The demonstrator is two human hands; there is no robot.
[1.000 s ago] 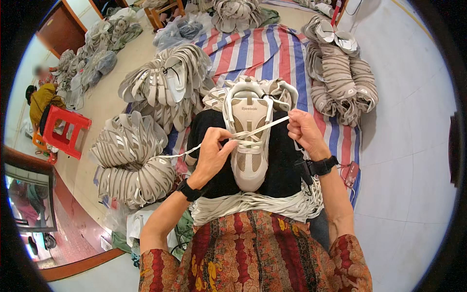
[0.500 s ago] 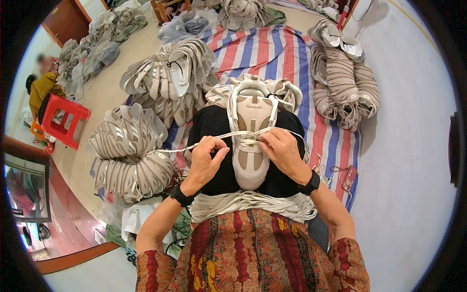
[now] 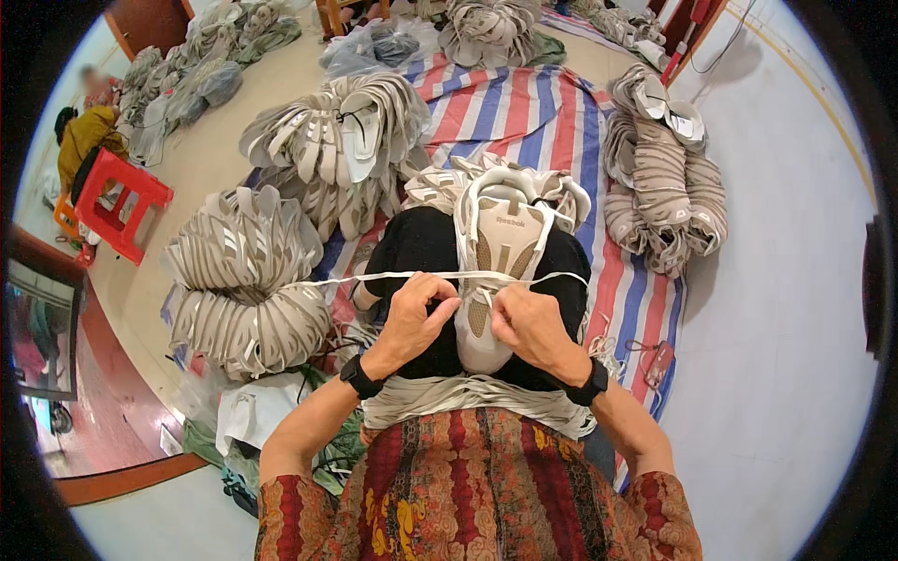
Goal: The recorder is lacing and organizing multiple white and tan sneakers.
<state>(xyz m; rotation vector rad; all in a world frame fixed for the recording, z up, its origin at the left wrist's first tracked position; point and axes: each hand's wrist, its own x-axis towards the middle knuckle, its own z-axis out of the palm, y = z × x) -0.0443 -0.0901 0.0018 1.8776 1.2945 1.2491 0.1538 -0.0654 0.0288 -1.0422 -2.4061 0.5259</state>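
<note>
A beige shoe upper (image 3: 510, 238) lies across my black-trousered lap, its toe toward me. A flat cream shoelace (image 3: 369, 277) crosses its eyelets, one tail running out left toward a bundle and the other curving off to the right. My left hand (image 3: 412, 323) is closed beside the upper's left edge, the fingers curled against the lace. On the right side of the upper, my right hand (image 3: 538, 327) pinches a short stretch of lace near the lower eyelets. Its fingertips partly cover the lacing. Behind the upper lie more beige uppers (image 3: 435, 190).
Bundles of uppers stand at left (image 3: 248, 323), far left (image 3: 337, 140) and right (image 3: 659, 159). Loose laces (image 3: 477, 397) lie over my lap. Striped sheeting (image 3: 561, 112) covers the floor ahead. A red stool (image 3: 122, 206) and a seated person (image 3: 84, 145) are at far left.
Both hands have moved slightly right and down in the picture, closer to the toe. The left lace now runs straighter across the upper. The view has shifted a little.
</note>
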